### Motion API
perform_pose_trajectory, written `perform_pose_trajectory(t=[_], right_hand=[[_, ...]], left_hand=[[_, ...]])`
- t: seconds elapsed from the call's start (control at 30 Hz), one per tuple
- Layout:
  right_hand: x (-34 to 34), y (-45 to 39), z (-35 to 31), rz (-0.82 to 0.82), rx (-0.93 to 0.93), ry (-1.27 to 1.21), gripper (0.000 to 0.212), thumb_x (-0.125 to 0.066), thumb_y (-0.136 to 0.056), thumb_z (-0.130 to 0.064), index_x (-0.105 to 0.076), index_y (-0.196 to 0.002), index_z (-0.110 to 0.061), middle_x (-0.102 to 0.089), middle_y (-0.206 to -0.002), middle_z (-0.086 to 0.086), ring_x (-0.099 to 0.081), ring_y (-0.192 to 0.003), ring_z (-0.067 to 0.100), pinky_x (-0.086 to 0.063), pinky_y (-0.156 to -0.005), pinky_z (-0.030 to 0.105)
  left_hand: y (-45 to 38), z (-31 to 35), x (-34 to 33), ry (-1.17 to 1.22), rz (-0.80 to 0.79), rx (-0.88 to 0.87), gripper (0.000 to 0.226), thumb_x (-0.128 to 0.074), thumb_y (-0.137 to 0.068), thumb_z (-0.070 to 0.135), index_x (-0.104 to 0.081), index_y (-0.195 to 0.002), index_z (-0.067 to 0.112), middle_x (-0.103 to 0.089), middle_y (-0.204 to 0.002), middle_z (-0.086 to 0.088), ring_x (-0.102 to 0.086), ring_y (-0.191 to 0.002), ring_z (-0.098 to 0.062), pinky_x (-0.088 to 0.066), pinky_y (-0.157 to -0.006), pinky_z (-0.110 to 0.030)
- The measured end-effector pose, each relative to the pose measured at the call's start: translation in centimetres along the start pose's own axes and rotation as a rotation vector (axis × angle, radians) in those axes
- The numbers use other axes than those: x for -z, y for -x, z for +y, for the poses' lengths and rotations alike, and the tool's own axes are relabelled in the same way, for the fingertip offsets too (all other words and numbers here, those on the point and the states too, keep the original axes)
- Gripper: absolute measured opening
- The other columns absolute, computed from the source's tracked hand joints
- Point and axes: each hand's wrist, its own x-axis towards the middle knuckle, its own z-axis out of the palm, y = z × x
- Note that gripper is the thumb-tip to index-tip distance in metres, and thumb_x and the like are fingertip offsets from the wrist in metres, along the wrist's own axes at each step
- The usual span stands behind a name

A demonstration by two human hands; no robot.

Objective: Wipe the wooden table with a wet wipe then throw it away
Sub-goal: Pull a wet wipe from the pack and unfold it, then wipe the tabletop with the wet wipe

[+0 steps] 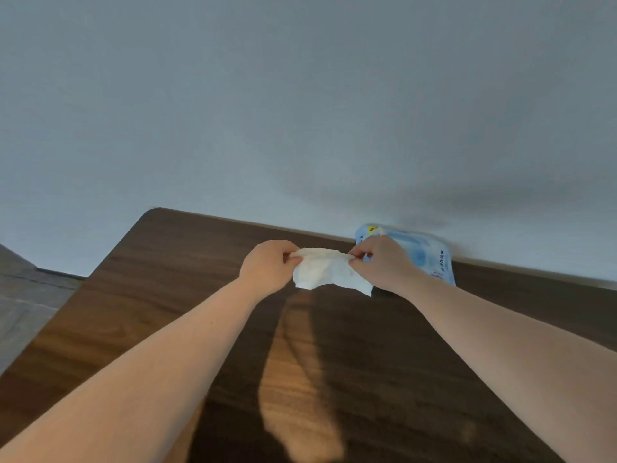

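Observation:
A white wet wipe (325, 270) hangs stretched between both hands a little above the dark wooden table (160, 279). My left hand (268, 267) pinches its left top corner. My right hand (384, 262) pinches its right top corner. The wipe is crumpled and partly unfolded, with its lower edge hanging free. Behind my right hand, a light blue wet wipe pack (424, 253) lies on the table against the wall, partly hidden by that hand.
A plain grey-white wall (300, 111) runs along the table's far edge. The table's rounded far left corner (153, 212) is in view, with grey floor (23, 302) beyond its left side. A patch of sunlight lies on the tabletop between my forearms.

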Motion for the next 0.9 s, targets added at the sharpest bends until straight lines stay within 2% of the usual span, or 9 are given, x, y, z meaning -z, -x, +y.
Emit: perform_pose_trajectory(t=[0.1,0.27,0.37,0.47,0.53,0.6,0.67,0.77,0.9], right_hand=[[-1.9,-0.6,-2.1,0.069,0.113,0.031,0.017,-0.064,-0.083,-0.023,-0.062,-0.067,-0.020,-0.064,-0.082,-0.001,-0.057,-0.091,0.021,-0.040,-0.075,0.029],[-6.1,-1.0,-5.5,0.084,0.341,0.207,0.019,-0.061,-0.089,-0.027,-0.067,-0.085,-0.010,-0.063,-0.108,0.001,-0.048,-0.110,0.018,-0.035,-0.084,0.022],[-10.5,-0.8,-7.2,-0.006,0.372,0.228,0.024,-0.055,-0.092,-0.035,-0.067,-0.093,-0.014,-0.061,-0.116,-0.001,-0.050,-0.115,0.015,-0.033,-0.088,0.018],[-15.7,0.0,-9.1,-0.284,0.332,0.265,0.033,-0.040,-0.099,-0.036,-0.060,-0.111,-0.012,-0.062,-0.112,0.006,-0.058,-0.107,0.022,-0.045,-0.085,0.026],[-18.4,0.4,-9.5,-0.287,0.241,0.183,0.037,-0.032,-0.101,-0.032,-0.058,-0.115,-0.010,-0.062,-0.117,0.008,-0.056,-0.112,0.024,-0.041,-0.088,0.029],[-20.8,0.2,-9.1,-0.147,0.197,0.190,0.039,-0.030,-0.101,-0.025,-0.051,-0.128,-0.006,-0.051,-0.137,0.009,-0.039,-0.133,0.022,-0.032,-0.102,0.028],[-22.7,-0.3,-8.5,-0.139,0.184,0.339,0.049,-0.025,-0.102,-0.027,-0.028,-0.145,-0.004,-0.025,-0.156,0.010,-0.014,-0.146,0.021,-0.015,-0.118,0.032],[-25.0,-0.7,-8.5,-0.247,0.110,0.449,0.061,-0.015,-0.101,-0.041,-0.002,-0.150,-0.006,-0.002,-0.160,0.009,0.002,-0.147,0.021,0.000,-0.119,0.038],[-27.4,-2.3,-11.0,-0.260,0.146,0.476,0.065,-0.010,-0.099,-0.046,0.006,-0.149,-0.008,0.006,-0.160,0.008,0.009,-0.147,0.021,0.007,-0.118,0.039]], left_hand=[[0.4,-1.9,0.9,0.004,0.107,0.078,0.025,-0.047,-0.095,0.022,-0.065,-0.111,0.015,-0.068,-0.108,-0.003,-0.060,-0.100,-0.022,-0.041,-0.082,-0.026],[1.8,-6.6,1.2,0.126,0.010,0.151,0.046,-0.050,-0.095,0.022,-0.039,-0.140,0.020,-0.041,-0.147,0.000,-0.041,-0.132,-0.022,-0.032,-0.108,-0.032],[4.1,-11.1,1.3,-0.023,-0.154,0.248,0.070,-0.048,-0.095,0.036,-0.008,-0.149,0.018,-0.005,-0.159,0.000,-0.018,-0.143,-0.023,-0.022,-0.116,-0.038],[7.2,-16.0,1.5,-0.316,-0.265,0.313,0.080,-0.034,-0.093,0.055,0.004,-0.149,0.013,0.007,-0.159,-0.004,-0.001,-0.146,-0.021,-0.011,-0.117,-0.043],[9.3,-18.6,1.5,-0.448,-0.268,0.353,0.085,-0.025,-0.089,0.065,0.006,-0.149,0.012,0.009,-0.159,-0.005,0.005,-0.145,-0.020,-0.006,-0.117,-0.043],[10.9,-20.7,1.5,-0.501,-0.227,0.382,0.090,-0.018,-0.086,0.071,0.008,-0.148,0.012,0.011,-0.159,-0.005,0.008,-0.145,-0.019,-0.003,-0.117,-0.042],[12.1,-22.2,1.1,-0.518,-0.182,0.404,0.095,-0.012,-0.082,0.076,0.010,-0.147,0.011,0.012,-0.158,-0.006,0.011,-0.145,-0.019,-0.001,-0.117,-0.042],[13.3,-24.0,0.0,-0.510,-0.152,0.441,0.100,-0.006,-0.076,0.080,0.013,-0.146,0.011,0.015,-0.158,-0.006,0.013,-0.144,-0.019,0.001,-0.117,-0.042],[13.9,-25.1,-1.0,-0.479,-0.035,0.430,0.100,-0.004,-0.076,0.081,0.013,-0.147,0.013,0.016,-0.157,-0.003,0.015,-0.144,-0.016,0.005,-0.117,-0.042]])
